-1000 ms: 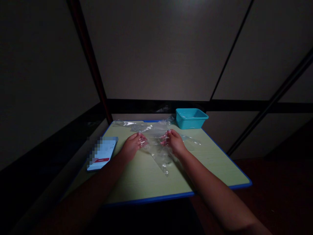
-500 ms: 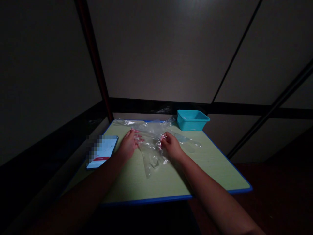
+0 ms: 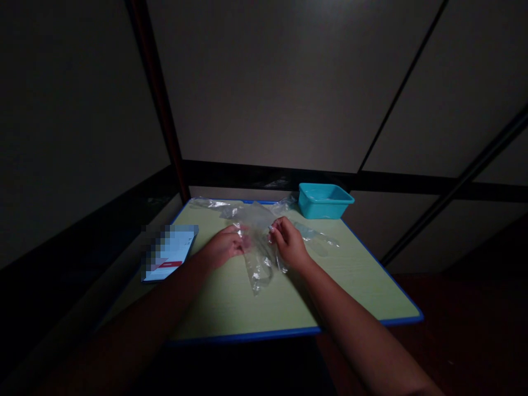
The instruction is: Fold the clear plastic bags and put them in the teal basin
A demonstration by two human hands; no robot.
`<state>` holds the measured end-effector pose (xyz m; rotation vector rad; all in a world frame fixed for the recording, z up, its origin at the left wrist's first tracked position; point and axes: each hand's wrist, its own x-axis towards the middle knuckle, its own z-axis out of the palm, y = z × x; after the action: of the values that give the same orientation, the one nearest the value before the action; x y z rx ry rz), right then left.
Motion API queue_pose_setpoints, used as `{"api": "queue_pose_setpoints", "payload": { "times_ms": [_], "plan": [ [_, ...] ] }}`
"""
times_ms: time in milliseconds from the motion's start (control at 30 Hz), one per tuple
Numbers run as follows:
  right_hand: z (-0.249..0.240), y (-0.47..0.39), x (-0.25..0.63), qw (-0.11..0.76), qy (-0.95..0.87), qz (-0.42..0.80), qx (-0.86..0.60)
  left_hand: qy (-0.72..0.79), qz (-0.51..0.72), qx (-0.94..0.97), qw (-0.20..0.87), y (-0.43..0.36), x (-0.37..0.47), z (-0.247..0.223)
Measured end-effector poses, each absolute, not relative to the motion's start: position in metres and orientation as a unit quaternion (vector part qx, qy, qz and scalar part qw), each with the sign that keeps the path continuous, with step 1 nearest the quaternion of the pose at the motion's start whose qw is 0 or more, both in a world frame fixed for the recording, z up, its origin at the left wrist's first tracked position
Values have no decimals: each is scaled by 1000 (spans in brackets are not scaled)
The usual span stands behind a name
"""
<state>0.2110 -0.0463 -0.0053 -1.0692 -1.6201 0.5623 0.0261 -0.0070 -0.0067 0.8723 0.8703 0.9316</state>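
A crumpled clear plastic bag is stretched between my two hands above the table, one end trailing toward the near edge. My right hand pinches the bag between thumb and fingers. On its other side, my left hand has its fingers bent around the plastic; its fingertips look blurred and partly covered by the film. More clear plastic lies spread toward the back left corner, and another clear piece lies flat to the right of my right hand.
A turquoise plastic basket stands at the table's back right. A phone or tablet with a lit screen lies at the left edge. The pale green table has a blue rim and backs onto a panelled wall.
My left hand has turned, and its spread fingers have drawn in around the plastic. The bag's hanging part has shifted slightly right. My right hand keeps its pinch at nearly the same spot.
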Motion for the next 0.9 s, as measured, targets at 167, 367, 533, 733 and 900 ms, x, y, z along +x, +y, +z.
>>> {"api": "queue_pose_setpoints", "payload": {
  "times_ms": [167,367,533,733,900],
  "plan": [
    [-4,-39,213,596,-581,340,-438,371,445,396,713,-4,23,-7],
    [0,-38,214,592,-505,428,-460,328,427,370,757,-8,19,6],
    [-6,-38,214,541,-542,422,-485,358,417,348,759,-13,26,7],
    [3,-39,217,525,-471,442,-554,378,436,384,721,-10,23,6],
    [5,-36,223,572,-433,422,-555,326,528,350,702,-5,19,9]
  ]
}}
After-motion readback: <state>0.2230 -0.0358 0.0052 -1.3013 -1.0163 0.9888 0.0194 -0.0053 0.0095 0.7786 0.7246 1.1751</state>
